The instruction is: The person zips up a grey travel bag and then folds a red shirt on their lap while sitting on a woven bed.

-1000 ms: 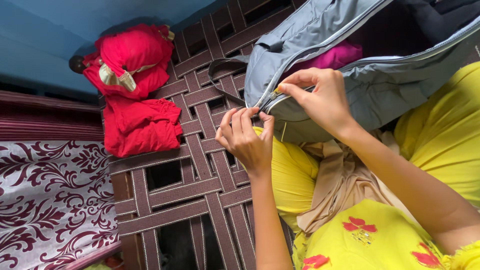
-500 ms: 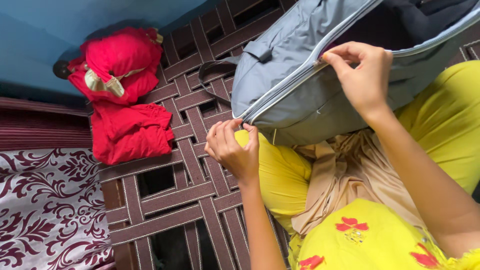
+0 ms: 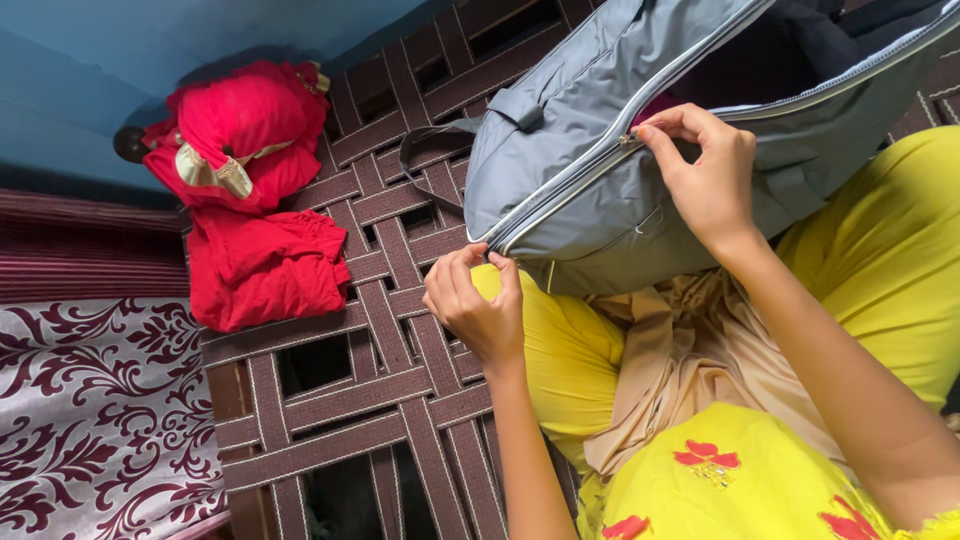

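Grey bag (image 3: 600, 190) lies across the person's lap in the upper right of the frame, resting partly on the woven brown bed (image 3: 400, 300). Its zip line (image 3: 570, 185) runs as a long slant from the corner near the middle of the frame up toward the upper right. Right hand (image 3: 705, 180) is on this line, with thumb and first finger closed narrow on the small zip puller (image 3: 630, 138). Left hand (image 3: 475, 305) is lower and to the left, its fingers pinched together on the bag's corner, just where the zip line ends. So the closed part of the zip lies between the two hands, and the open part goes on from the right hand toward the upper right, where something dark and a bit of pink show inside. The right hand is the nearer one to the puller; the left only holds the end tight. Red clothes (image 3: 250, 200) lie in the upper left of the frame, well apart from both hands, and a patterned maroon and white cloth (image 3: 100, 420) is in the lower left
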